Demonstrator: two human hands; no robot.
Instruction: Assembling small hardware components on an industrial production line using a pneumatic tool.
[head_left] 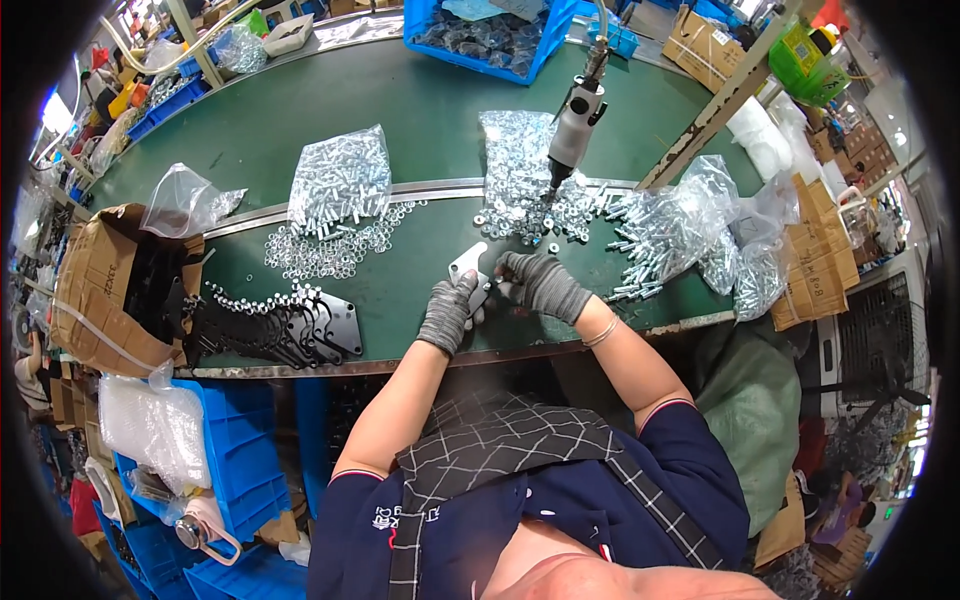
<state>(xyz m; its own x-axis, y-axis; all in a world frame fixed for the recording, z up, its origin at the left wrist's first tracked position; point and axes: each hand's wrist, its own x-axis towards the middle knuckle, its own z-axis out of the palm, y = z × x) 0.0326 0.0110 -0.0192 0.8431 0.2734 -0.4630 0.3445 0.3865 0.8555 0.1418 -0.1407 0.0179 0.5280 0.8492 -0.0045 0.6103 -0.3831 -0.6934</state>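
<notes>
My left hand (450,312), in a grey glove with bare fingertips, grips a small silver metal plate (467,262) with an irregular outline, at the front of the green bench. Close beside the plate, my right hand (547,287), gloved the same way, has its fingers pinched together; what they hold is too small to make out. Just beyond my hands lies a pile of small nuts (520,222) spilling from a clear bag (510,140). A pneumatic screwdriver (576,128) hangs upright over that pile, its bit pointing down.
Black metal brackets (285,335) lie in an overlapping row at left, beside an open cardboard box (100,290). Behind them are loose ring-shaped parts (330,250) and a bag of metal pins (342,178). Bolts (640,240) spread at right. A blue crate (545,50) stands at the back.
</notes>
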